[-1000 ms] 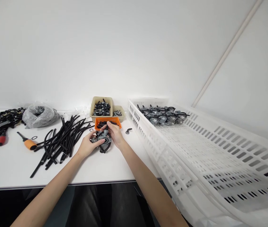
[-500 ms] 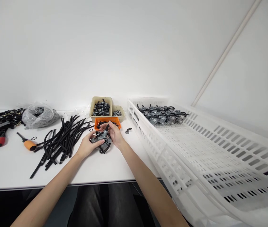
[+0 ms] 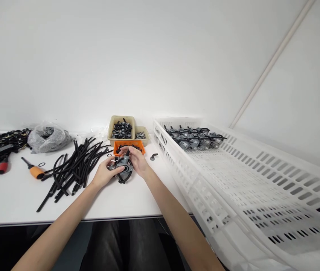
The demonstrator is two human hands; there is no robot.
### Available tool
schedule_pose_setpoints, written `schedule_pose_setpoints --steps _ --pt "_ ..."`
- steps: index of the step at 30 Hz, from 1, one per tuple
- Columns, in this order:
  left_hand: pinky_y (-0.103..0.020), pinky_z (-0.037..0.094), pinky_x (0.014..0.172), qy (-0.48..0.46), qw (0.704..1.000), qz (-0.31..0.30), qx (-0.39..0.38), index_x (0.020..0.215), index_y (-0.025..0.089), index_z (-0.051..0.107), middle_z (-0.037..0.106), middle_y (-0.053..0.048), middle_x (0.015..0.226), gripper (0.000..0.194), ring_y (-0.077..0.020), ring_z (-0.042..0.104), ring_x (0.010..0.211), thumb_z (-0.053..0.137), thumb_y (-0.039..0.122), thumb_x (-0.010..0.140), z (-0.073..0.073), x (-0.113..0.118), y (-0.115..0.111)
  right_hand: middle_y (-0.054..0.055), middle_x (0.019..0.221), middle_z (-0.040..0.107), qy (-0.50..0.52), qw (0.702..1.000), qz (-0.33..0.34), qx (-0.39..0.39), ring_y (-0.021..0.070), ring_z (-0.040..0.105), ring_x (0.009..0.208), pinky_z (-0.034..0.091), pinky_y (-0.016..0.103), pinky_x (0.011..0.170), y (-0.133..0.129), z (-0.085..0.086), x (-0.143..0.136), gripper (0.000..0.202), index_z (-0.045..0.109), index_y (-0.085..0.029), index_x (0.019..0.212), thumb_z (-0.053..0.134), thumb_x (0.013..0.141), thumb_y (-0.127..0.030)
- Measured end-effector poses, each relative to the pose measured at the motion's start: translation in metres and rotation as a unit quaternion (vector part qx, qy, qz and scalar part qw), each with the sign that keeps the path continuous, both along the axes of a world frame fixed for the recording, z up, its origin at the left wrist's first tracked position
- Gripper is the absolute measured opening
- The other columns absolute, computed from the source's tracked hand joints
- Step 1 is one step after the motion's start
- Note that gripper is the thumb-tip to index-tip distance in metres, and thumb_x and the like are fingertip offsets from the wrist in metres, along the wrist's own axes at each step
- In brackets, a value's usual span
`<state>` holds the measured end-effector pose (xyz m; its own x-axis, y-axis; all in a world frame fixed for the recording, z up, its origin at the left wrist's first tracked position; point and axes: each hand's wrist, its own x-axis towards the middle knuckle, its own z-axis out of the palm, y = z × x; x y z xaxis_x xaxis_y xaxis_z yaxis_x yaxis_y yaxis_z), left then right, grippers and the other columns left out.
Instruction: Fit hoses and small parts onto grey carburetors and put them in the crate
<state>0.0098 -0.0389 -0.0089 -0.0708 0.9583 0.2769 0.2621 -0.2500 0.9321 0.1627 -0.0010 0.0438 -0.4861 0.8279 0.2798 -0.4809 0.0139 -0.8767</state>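
A grey metal carburetor (image 3: 125, 169) with a curved black hose sits between my hands, low over the white table. My left hand (image 3: 105, 173) grips its left side, thumb laid across the body. At its upper right, my right hand (image 3: 137, 161) pinches the black upright piece (image 3: 127, 153) on top with thumb and fingers. An orange basket (image 3: 139, 143) of small black parts stands right behind, partly covered by the right fingers. A small lever part (image 3: 153, 156) lies on the table to the right.
Black hoses (image 3: 76, 165) are heaped at left, near an orange-handled tool (image 3: 36, 172), red-handled tools (image 3: 2, 167) and a plastic bag (image 3: 48, 139). Beige bins (image 3: 109, 130) of parts stand behind. At right, a white crate (image 3: 177, 162) holds several carburetors (image 3: 194, 138).
The camera view has shifted very slightly. Both hands keep their hold on the carburetor, with hardly any visible movement.
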Motion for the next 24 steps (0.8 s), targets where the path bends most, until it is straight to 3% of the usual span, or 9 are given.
schedule_pose_setpoints --steps 13,24 --pt "-0.026 0.045 0.07 -0.012 1.0 0.005 -0.005 0.109 0.015 0.062 0.067 -0.004 0.087 0.06 -0.017 0.06 0.076 0.076 0.049 0.061 0.0011 -0.0001 -0.001 0.003 0.086 0.062 0.032 0.999 0.022 -0.021 0.0144 0.055 0.077 0.043 0.026 0.071 0.0002 -0.0008 0.003 0.027 0.069 -0.018 0.092 0.063 0.069 -0.031" --pt "-0.026 0.047 0.067 -0.032 0.999 -0.001 -0.018 0.113 0.015 0.06 0.067 -0.004 0.084 0.065 -0.0164 0.06 0.073 0.076 0.05 0.061 -0.0006 -0.0003 -0.0004 0.002 0.077 0.059 0.074 0.996 -0.001 -0.05 0.014 0.053 0.07 0.043 0.025 0.064 0.006 -0.0039 0.0023 0.025 0.068 -0.017 0.088 0.055 0.071 -0.031"
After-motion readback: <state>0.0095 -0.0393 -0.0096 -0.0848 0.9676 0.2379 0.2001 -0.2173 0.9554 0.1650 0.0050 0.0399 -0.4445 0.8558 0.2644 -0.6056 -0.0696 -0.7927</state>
